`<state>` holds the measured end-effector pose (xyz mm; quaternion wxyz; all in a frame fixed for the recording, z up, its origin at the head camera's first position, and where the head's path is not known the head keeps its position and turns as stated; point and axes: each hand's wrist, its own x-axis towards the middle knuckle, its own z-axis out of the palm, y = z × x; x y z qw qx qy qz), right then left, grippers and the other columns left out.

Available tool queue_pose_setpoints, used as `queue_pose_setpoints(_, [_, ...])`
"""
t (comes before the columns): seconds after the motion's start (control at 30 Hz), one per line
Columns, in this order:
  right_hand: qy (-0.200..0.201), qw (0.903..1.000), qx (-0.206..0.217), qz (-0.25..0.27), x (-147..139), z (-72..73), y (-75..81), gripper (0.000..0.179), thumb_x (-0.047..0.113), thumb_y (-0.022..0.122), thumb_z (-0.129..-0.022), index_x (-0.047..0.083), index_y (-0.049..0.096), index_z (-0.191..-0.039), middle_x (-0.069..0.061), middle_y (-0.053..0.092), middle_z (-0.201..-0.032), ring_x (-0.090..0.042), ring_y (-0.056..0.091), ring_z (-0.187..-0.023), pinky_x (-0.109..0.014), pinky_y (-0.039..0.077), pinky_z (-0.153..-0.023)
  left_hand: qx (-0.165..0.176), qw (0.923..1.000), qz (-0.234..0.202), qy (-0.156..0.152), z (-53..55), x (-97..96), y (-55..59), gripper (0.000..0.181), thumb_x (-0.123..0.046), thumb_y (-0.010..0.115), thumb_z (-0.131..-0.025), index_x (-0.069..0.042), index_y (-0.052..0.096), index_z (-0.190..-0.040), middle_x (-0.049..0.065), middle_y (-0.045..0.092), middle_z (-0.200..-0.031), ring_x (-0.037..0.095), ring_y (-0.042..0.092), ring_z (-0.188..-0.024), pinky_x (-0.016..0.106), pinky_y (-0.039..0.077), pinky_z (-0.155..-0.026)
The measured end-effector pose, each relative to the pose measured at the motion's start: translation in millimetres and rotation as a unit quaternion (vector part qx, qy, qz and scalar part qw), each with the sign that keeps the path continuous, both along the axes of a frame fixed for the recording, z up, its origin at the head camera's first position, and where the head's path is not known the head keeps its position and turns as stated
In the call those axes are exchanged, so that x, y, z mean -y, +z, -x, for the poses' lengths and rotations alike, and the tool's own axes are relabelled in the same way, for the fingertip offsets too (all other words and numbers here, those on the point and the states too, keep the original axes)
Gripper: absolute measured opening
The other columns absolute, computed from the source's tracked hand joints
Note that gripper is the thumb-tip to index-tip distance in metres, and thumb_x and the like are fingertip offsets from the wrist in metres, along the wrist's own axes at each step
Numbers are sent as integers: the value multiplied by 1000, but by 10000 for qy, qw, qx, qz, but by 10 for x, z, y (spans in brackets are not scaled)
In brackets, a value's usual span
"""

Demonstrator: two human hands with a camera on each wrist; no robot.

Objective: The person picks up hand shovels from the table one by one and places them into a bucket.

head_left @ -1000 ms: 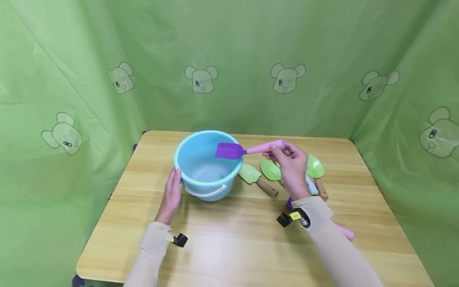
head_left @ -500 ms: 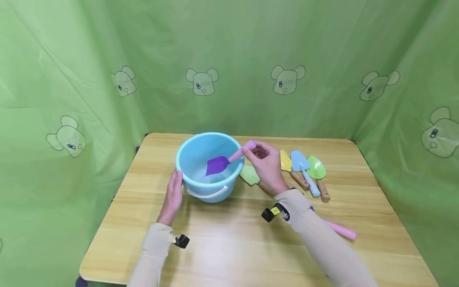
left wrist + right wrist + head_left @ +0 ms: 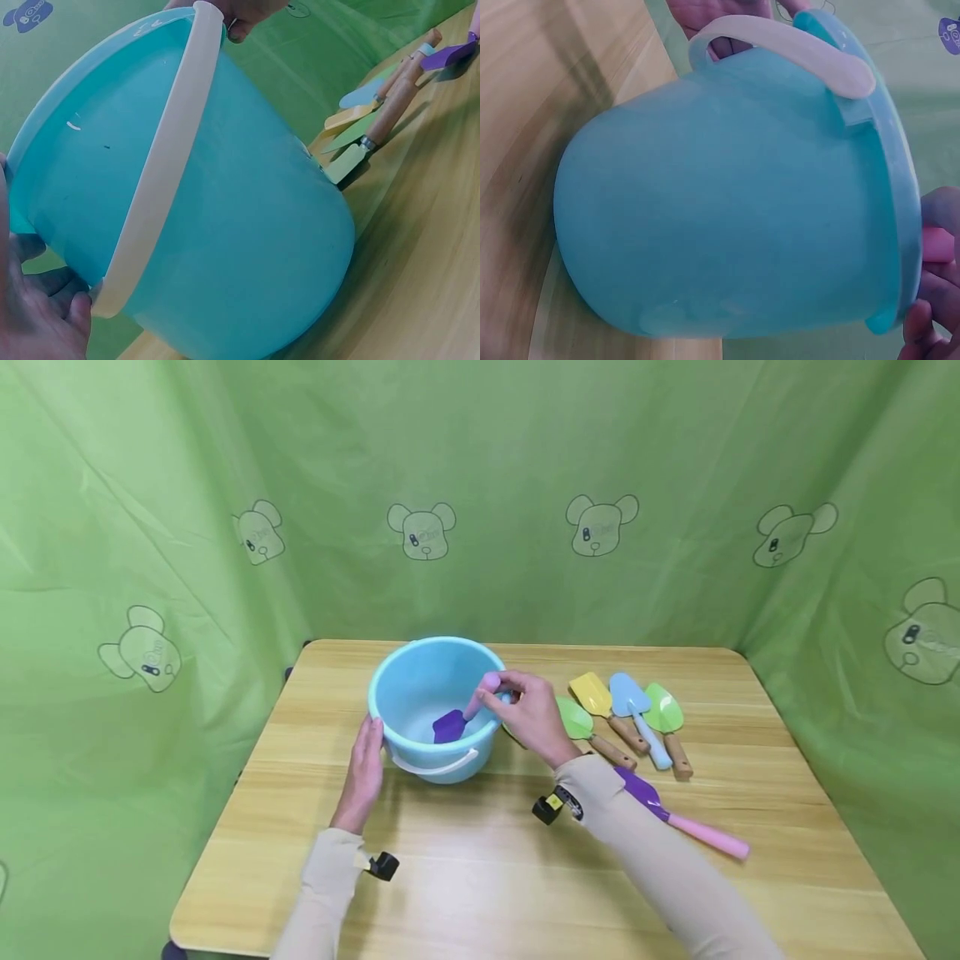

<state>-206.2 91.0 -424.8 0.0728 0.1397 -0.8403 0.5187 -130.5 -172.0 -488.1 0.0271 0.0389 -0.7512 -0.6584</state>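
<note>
**Small purple-bladed, pink-handled shovel [image 3: 454, 723] leans blade-down inside a round light-blue plastic bucket [image 3: 412, 685]**

On my head feed, the relation I judge to matter most is the shovel's slant inside the bucket's rim. Its long axis runs from the handle's end, near the rim at 3 o'clock, down to the blade, which points between 7 and 8 o'clock. I can't tell whether the blade's tip touches the bucket's floor.

I have the right hand [image 3: 531, 717] at the bucket's 3 o'clock, pinching the pink handle near its end between thumb and fingers. It is the nearer hand, and from it the shovel lies toward 9 o'clock. The left hand [image 3: 362, 777] rests against the bucket's outside at 8 o'clock, fingers fairly straight, with nothing gripped that I can see.

On the pale wooden table [image 3: 450, 893], a long second shovel with a purple blade and pink handle [image 3: 682, 823] lies at 4 o'clock from the right hand. A light-blue trowel [image 3: 628, 695] lies near 3 o'clock, just beside a yellow-bladed trowel with a wooden handle [image 3: 591, 695].
</note>
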Motion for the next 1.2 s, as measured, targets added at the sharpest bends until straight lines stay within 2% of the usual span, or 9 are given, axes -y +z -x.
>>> queue_pose_setpoints(0.07, [15,9999,3,-129,18,12,2,35,29,81,-90,8,77,-118,-10,78,-102,-23,66,-93,-32,54,-81,-24,10000,10,-2,3,0,4,63,-63,23,-108,-37,18,-165,4,30,-171,33,31,-157,75,4,-125])
queue_pose_setpoints(0.17, [-11,9995,-56,-323,40,29,5,34,30,82,-90,10,77,-117,-10,78,-103,-24,65,-98,-36,53,-86,-81,10000,13,-5,13,-1,4,63,-62,23,-108,-36,19,-165,6,33,-170,34,32,-157,75,5,-125])
queue_pose_setpoints(0.43, [-151,9930,-494,-1064,59,71,11,36,34,83,-88,14,79,-117,-7,81,-103,-23,49,-84,-32,36,-78,-453,9990,-14,-24,39,-1,4,62,-56,24,-111,-27,22,-166,11,36,-167,38,35,-155,71,9,-128])
queue_pose_setpoints(0.63, [-128,9890,-517,-1379,62,42,24,37,37,83,-88,15,78,-119,-6,76,-95,-22,45,-83,-32,34,-76,-370,9993,-33,-5,32,3,-6,63,-58,24,-110,-30,20,-166,8,35,-169,36,33,-156,72,7,-127])
queue_pose_setpoints(0.83, [-167,9910,-311,-1288,47,-4,-16,44,30,81,-90,10,73,-129,-8,71,-101,-22,46,-90,-31,37,-76,-129,9999,-14,3,3,-11,-45,62,-62,25,-108,-37,20,-165,5,33,-170,34,31,-157,75,5,-125])
queue_pose_setpoints(1.0, [-140,9936,-329,-1068,17,-22,-47,50,26,80,-91,8,68,-135,-12,71,-113,-26,50,-97,-30,41,-77,-187,9998,-23,4,-8,-19,-55,63,-60,25,-109,-34,20,-166,6,33,-170,35,31,-157,74,5,-126])
queue_pose_setpoints(1.2, [-96,9963,-404,-753,-66,-60,-59,57,31,79,-92,11,62,-142,-12,69,-130,-32,57,-108,-33,47,-79,-197,9998,24,38,-7,-6,-41,62,-60,24,-109,-34,20,-166,7,33,-170,35,31,-157,76,4,-125])
